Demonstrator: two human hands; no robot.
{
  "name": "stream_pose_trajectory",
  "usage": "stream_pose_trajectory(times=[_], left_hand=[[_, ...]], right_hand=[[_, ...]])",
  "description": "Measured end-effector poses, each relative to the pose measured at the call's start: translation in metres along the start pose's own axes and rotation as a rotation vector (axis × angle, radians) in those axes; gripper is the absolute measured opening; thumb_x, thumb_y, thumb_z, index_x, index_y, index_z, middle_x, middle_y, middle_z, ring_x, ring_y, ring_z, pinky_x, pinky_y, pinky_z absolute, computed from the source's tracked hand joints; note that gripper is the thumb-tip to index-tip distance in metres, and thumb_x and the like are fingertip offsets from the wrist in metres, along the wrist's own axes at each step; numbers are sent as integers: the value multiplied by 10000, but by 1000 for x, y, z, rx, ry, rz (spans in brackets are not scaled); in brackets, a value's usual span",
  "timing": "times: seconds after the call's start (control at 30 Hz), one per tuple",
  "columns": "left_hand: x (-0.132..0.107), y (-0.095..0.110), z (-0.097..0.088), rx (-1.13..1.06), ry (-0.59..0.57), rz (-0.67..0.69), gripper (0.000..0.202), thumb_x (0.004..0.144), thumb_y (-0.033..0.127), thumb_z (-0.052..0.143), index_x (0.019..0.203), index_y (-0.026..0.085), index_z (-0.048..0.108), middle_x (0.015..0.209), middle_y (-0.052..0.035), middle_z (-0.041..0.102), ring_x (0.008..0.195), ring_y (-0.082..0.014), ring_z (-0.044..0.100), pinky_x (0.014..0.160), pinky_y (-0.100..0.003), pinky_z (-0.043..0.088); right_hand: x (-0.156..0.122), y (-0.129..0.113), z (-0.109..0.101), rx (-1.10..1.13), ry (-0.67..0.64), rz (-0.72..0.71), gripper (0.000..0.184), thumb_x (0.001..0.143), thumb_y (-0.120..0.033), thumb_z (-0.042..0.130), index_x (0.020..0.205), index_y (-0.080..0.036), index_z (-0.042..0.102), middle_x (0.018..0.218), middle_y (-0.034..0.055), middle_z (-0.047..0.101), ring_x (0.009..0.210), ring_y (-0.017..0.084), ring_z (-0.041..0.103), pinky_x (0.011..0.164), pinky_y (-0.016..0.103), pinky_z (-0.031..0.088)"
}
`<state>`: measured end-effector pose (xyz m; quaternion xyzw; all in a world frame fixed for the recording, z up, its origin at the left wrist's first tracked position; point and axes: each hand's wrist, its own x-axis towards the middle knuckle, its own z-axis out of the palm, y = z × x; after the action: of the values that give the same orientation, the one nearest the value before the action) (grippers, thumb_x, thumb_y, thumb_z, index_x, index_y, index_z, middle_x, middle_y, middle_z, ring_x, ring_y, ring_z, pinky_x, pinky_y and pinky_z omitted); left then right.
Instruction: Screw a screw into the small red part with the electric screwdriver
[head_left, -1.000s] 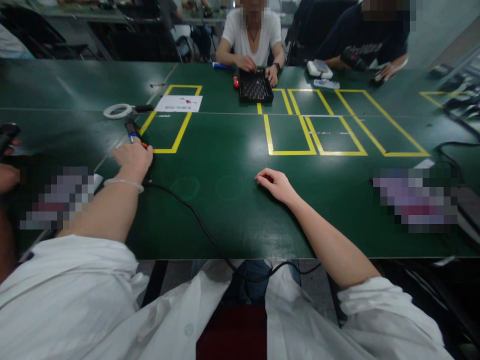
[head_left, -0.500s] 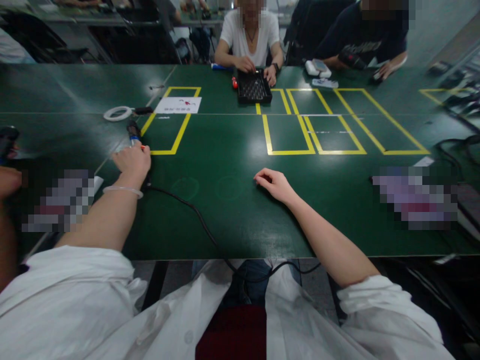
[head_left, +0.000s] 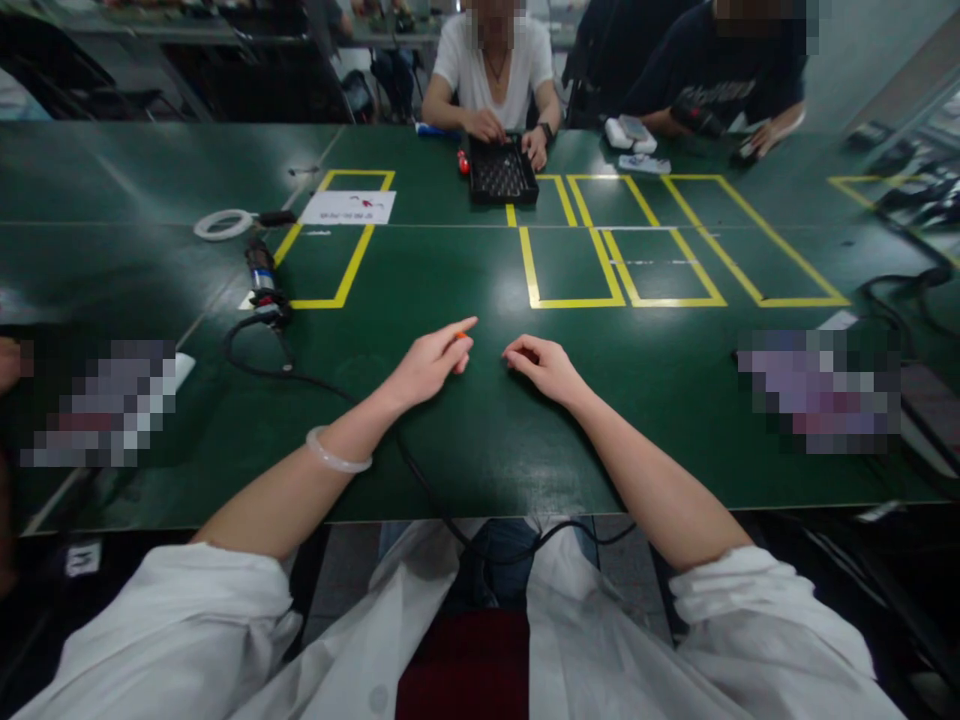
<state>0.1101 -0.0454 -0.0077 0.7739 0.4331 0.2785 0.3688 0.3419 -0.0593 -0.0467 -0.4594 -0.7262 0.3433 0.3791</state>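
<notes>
My left hand is over the middle of the green table, its index finger stretched out and the others bent. Between thumb and fingers shows a small orange piece, mostly hidden, so its kind cannot be told. Just right of it, my right hand rests on the table with fingers loosely curled; nothing shows in it, and the two hands are apart. A dark cylindrical tool with a blue band lies to the left, beyond the left hand, with a black cable running near it.
Yellow tape outlines mark the table. A white sheet and a white coil lie at the far left. Across the table, a person handles a black tray; another sits at right. Blurred flat items lie at both sides.
My left hand has come away from the cylindrical tool and moved right, close to my right hand, with the small orange piece in it. The right hand has stayed in place.
</notes>
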Motion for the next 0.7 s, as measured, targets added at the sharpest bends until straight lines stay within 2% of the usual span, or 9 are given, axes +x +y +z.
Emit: stream_pose_trajectory(times=[0.07,0.17,0.27,0.37,0.53,0.63,0.7], left_hand=[[-4,11,23,-93,-86,33,615,988,405,415,1525,109,375,670,11,535,647,-136,510,708,-269,412],[-8,9,38,-144,-160,47,702,989,394,427,1593,124,191,666,23,522,625,-129,495,674,-264,395],[-12,-2,37,-143,-196,50,785,980,396,458,1610,148,60,661,30,518,611,-129,484,648,-261,378],[-14,-8,31,-149,-221,43,811,976,395,465,1610,164,16,657,35,503,594,-129,465,623,-260,361],[-16,-3,30,-60,-259,46,798,964,378,474,1611,165,58,631,46,446,565,-128,432,600,-263,321],[-17,-1,32,-48,-268,68,792,948,352,503,1611,196,97,623,49,449,555,-125,443,598,-260,316],[-17,-2,33,-97,-273,77,816,941,337,518,1612,217,71,645,47,489,571,-122,474,610,-254,336]], right_hand=[[1,1,0,26,-6,-2,211,911,-340,544,881,-169,663,748,17,670,663,142,581,657,269,435],[1,0,1,120,-39,11,248,916,-392,547,856,-171,642,703,4,640,642,134,575,647,266,448],[0,-4,4,290,-129,44,294,897,-459,582,867,-169,622,698,-2,621,649,131,581,641,262,468],[-2,-8,6,370,-233,47,312,858,-470,647,915,-165,616,724,2,632,658,127,581,631,255,468],[-3,-11,7,367,-257,22,340,850,-452,672,1037,-179,592,769,-5,636,661,120,564,618,246,453],[-4,-11,8,381,-283,14,300,859,-454,662,965,-183,590,792,5,644,673,124,572,639,258,473],[-3,-10,9,405,-284,21,289,854,-453,666,917,-184,580,794,8,648,665,122,576,639,262,483]])
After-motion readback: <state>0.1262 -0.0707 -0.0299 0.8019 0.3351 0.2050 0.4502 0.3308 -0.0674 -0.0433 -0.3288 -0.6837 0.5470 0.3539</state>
